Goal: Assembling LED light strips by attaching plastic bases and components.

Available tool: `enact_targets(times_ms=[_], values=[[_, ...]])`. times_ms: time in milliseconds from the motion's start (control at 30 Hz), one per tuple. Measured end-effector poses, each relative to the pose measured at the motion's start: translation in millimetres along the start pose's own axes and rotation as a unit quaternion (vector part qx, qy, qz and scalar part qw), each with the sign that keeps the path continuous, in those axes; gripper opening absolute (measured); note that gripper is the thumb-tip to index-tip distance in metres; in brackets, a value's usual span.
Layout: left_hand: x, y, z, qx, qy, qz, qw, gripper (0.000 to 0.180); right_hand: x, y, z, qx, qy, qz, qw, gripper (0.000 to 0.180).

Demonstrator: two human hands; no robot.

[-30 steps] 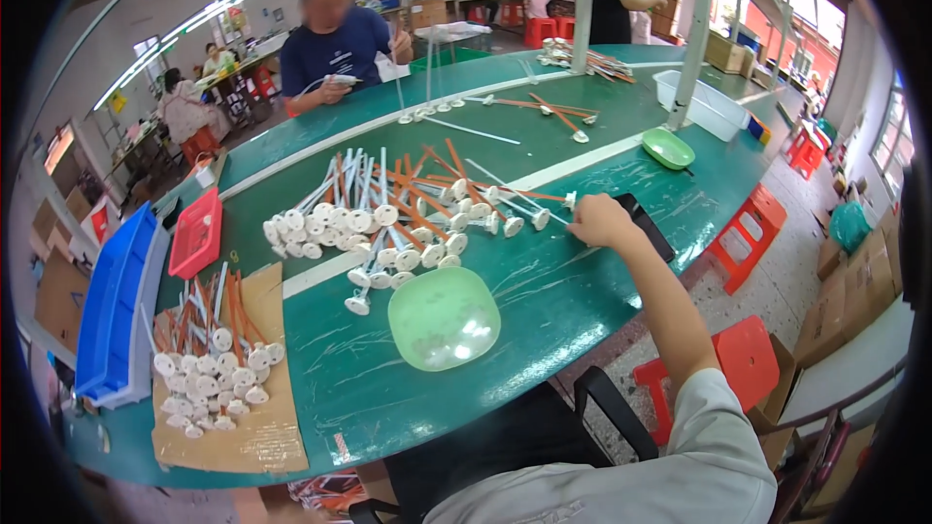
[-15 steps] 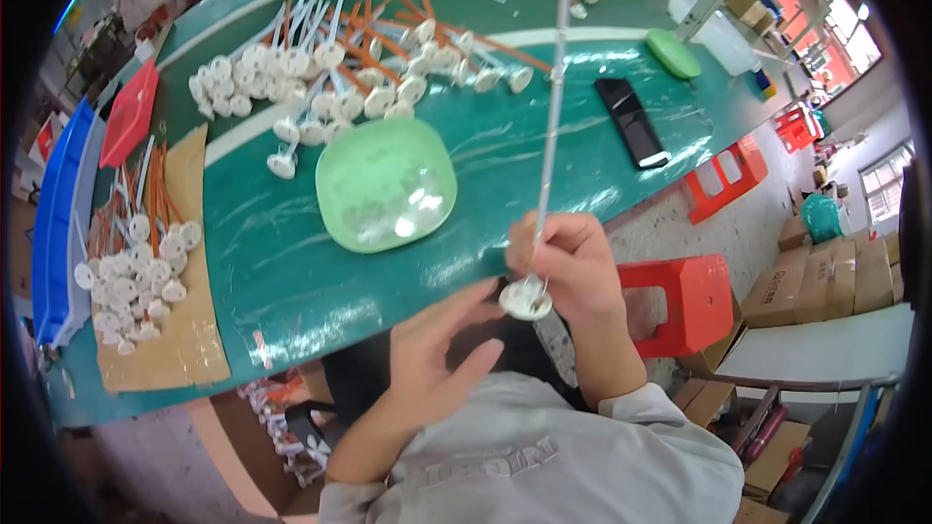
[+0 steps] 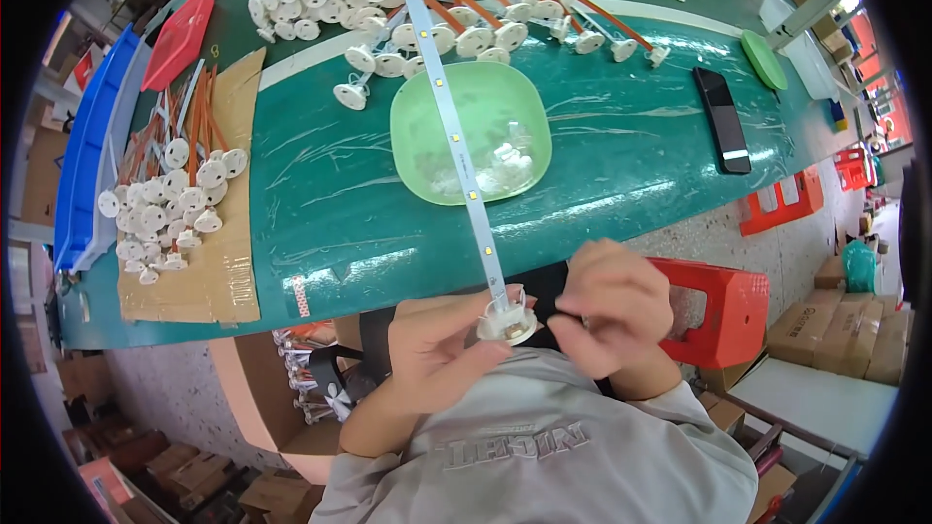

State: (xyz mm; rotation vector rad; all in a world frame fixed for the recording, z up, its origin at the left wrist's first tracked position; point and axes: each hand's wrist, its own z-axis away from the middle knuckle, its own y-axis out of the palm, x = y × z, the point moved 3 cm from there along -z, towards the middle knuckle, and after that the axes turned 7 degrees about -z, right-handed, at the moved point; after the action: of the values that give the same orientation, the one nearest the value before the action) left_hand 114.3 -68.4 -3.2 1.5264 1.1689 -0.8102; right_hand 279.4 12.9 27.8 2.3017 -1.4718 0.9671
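Right now both hands are low in the frame, close to the person's chest, working on one small piece. Left hand (image 3: 442, 349) has thumb and fingers pinched on a round white cap (image 3: 507, 322), holding it from the side & below so the socket faces up. Right hand (image 3: 621, 306) is curled, fingers pressed together at the cap's other side; can't tell exactly what its fingertips grip, they're hidden behind the knuckles. A long white LED strip (image 3: 449, 116) stands in the cap and runs up across the frame toward the top centre, passing over the bowl – prob. held that way because it's too long to lie anywhere but out over the work surface.

Pale green bowl (image 3: 471, 131) sits mid-frame on the green tabletop (image 3: 320, 184), near its front edge, w/ small white bits inside, so within easy reach. Behind it, upper centre, a heap of finished-looking white caps on sticks (image 3: 408, 10), some orange, fanned out. At left, a sheet of cardboard (image 3: 228, 262) carries another cluster of caps, keeping that batch apart from the rest. Blue bin (image 3: 83, 150) and red tray (image 3: 180, 37) at far left. Black phone (image 3: 721, 119) lies flat at right, a green lid (image 3: 763, 58) beyond it. Red stool (image 3: 723, 306) is beside the person, lower right.
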Motion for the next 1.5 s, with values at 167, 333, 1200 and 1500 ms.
enact_targets(times_ms=[167, 333, 1200, 1500], values=[[-32.7, 6.6, -13.3, -0.063, 0.134, -0.418, 0.896, 0.038, -2.1, 16.4, 8.7, 0.014, -0.092, 0.040, 0.995, 0.024], [-30.3, 4.7, -9.3, -0.055, 0.126, -0.383, 0.913, 0.038, -5.7, 20.3, 10.7, 0.025, -0.101, 0.063, 0.993, 0.023], [0.6, -13.9, 11.4, -0.020, -0.025, -0.041, 0.999, 0.044, 0.1, 27.5, 3.9, 0.055, -0.027, 0.010, 0.998, 0.023], [-21.5, -6.7, 7.0, -0.001, 0.038, -0.385, 0.922, 0.048, -2.0, 18.4, -25.3, 0.166, 0.276, -0.045, 0.946, 0.017]])
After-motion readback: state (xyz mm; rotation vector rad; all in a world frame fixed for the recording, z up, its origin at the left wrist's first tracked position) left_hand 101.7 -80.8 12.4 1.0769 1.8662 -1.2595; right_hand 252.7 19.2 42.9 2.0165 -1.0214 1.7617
